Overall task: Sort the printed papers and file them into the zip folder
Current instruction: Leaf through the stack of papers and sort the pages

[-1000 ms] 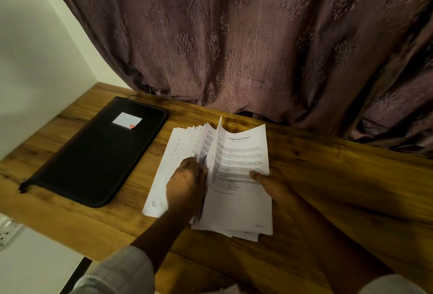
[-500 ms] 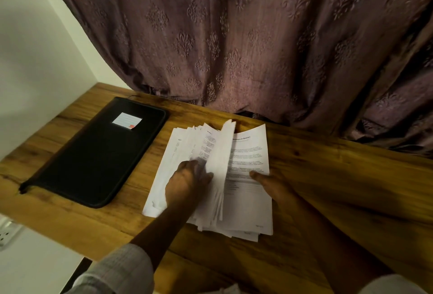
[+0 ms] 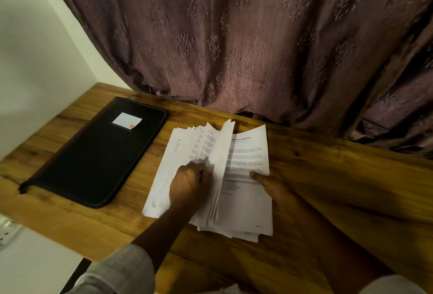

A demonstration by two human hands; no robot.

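Note:
A fanned stack of printed papers (image 3: 248, 157) lies in the middle of the wooden table (image 3: 339, 190). My left hand (image 3: 191, 182) pinches several sheets and holds them lifted and curled over near the stack's middle. My right hand (image 3: 273, 186) rests on the top sheet at the stack's right edge, thumb pressing the page headed with a financial statement title. The black zip folder (image 3: 93, 155) lies flat and zipped shut to the left of the papers, with a white label (image 3: 127, 120) near its far end.
A brown patterned curtain (image 3: 234, 42) hangs along the table's far edge. A white wall (image 3: 30, 64) borders the left side. A wall socket (image 3: 4, 235) sits below the table's left front edge.
My left hand has turned several more sheets from left to right, so the lifted bundle now covers more of the top page. The right hand and the folder have stayed still.

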